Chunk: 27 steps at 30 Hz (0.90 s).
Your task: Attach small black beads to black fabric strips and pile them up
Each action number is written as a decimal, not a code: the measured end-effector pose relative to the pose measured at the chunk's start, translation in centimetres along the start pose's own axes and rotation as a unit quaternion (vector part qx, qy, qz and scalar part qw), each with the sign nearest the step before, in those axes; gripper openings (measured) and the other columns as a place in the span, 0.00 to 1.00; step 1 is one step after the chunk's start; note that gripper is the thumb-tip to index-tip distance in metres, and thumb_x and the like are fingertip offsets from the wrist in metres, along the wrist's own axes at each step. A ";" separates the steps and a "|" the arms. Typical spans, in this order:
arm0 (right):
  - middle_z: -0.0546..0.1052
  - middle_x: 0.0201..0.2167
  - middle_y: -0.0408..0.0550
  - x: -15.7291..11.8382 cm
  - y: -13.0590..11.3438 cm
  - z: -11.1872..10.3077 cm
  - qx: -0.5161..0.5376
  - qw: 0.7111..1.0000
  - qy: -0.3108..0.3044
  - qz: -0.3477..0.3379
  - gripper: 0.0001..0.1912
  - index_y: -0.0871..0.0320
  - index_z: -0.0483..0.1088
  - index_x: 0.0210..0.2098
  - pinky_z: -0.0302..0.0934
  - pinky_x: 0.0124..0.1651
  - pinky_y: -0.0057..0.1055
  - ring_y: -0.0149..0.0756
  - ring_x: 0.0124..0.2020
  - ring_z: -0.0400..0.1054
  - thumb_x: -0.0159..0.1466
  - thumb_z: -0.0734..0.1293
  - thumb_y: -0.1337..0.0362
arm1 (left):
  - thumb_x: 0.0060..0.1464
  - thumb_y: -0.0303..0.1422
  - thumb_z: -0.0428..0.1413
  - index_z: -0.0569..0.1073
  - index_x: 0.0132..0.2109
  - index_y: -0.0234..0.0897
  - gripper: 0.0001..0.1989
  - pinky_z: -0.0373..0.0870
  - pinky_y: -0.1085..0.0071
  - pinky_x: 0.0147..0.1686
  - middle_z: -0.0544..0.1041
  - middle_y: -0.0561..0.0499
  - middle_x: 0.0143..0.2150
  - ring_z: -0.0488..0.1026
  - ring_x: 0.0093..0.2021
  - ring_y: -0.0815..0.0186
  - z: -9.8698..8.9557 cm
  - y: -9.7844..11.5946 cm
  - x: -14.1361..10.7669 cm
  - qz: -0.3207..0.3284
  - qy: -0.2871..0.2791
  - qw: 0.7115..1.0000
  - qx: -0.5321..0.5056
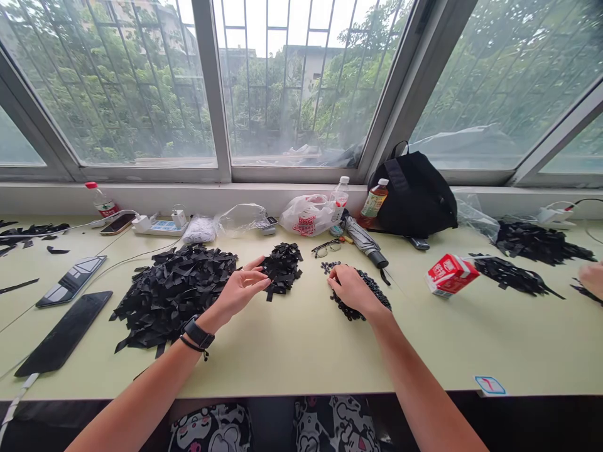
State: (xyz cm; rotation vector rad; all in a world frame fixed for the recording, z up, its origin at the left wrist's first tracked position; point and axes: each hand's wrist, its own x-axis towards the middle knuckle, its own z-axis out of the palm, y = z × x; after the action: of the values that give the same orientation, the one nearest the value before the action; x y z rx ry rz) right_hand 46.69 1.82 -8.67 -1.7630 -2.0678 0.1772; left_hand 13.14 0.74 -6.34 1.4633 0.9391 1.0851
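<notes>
"What's at your left fingers (258,275)?"

"Black strips (281,269). Your fingers hide the nearest ends, so you can't count how many they touch."

"And under your right hand (351,290)?"

"Your palm covers part of the small dark pieces (354,307). They're too small to make out their shape."

"Anything at the edges?"

"On your right, the picture cuts off a co-worker's hand (592,279). On your far left, it cuts off the strip scraps (28,230)."
</notes>
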 end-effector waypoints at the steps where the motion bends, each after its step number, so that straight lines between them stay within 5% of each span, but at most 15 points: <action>1: 0.75 0.36 0.51 0.0 0.0 0.0 0.004 1.000 0.003 0.003 0.06 0.53 0.66 0.32 0.61 0.44 0.38 0.46 0.42 0.69 0.67 0.61 0.64 | 0.52 0.44 0.68 0.85 0.36 0.40 0.13 0.69 0.56 0.60 0.69 0.41 0.70 0.69 0.65 0.47 0.0 0.1 -0.1 0.002 0.004 1.000 -0.003; 4: 0.76 0.36 0.51 0.2 0.2 -0.1 0.030 0.999 0.013 0.007 0.07 0.54 0.66 0.33 0.61 0.43 0.37 0.43 0.39 0.70 0.67 0.60 0.63 | 0.54 0.45 0.67 0.85 0.39 0.38 0.14 0.72 0.59 0.54 0.83 0.40 0.50 0.78 0.53 0.53 0.1 0.3 -0.2 -0.017 -0.007 0.999 -0.027; 9: 0.77 0.33 0.48 0.3 0.2 -0.4 0.082 0.996 0.022 0.009 0.07 0.54 0.67 0.34 0.62 0.38 0.35 0.40 0.33 0.70 0.68 0.60 0.61 | 0.55 0.44 0.67 0.81 0.51 0.36 0.21 0.71 0.66 0.37 0.82 0.46 0.35 0.78 0.34 0.63 0.3 -0.1 -0.5 -0.043 -0.010 0.997 -0.070; 13: 0.79 0.33 0.47 0.1 -0.8 -0.7 0.122 0.991 0.017 -0.043 0.08 0.54 0.70 0.34 0.64 0.38 0.36 0.40 0.32 0.70 0.68 0.61 0.60 | 0.56 0.43 0.66 0.78 0.56 0.37 0.24 0.72 0.64 0.42 0.84 0.44 0.39 0.79 0.34 0.63 0.6 -0.3 -0.7 -0.057 -0.029 0.993 -0.096; 19: 0.81 0.38 0.50 -0.5 -4.0 -1.0 0.215 0.969 0.066 -0.106 0.10 0.53 0.76 0.39 0.70 0.46 0.42 0.45 0.40 0.75 0.69 0.64 0.57 | 0.50 0.38 0.70 0.81 0.51 0.36 0.21 0.73 0.58 0.53 0.82 0.37 0.54 0.80 0.52 0.51 0.7 -0.3 -0.7 -0.051 -0.067 0.990 -0.115; 27: 0.82 0.38 0.48 -2.0 -9.1 0.1 0.321 0.935 0.051 -0.140 0.08 0.52 0.78 0.40 0.73 0.47 0.42 0.43 0.39 0.76 0.68 0.68 0.57 | 0.48 0.34 0.72 0.81 0.54 0.38 0.25 0.74 0.59 0.52 0.83 0.40 0.52 0.81 0.50 0.53 1.3 -0.7 -1.0 -0.054 -0.089 0.988 -0.112</action>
State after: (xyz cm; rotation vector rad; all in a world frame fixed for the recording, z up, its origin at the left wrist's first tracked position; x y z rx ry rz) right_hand 38.57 -1.85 -5.92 -1.0532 -1.8637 0.5863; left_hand 14.07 -0.43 -7.21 1.2852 0.7377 0.9318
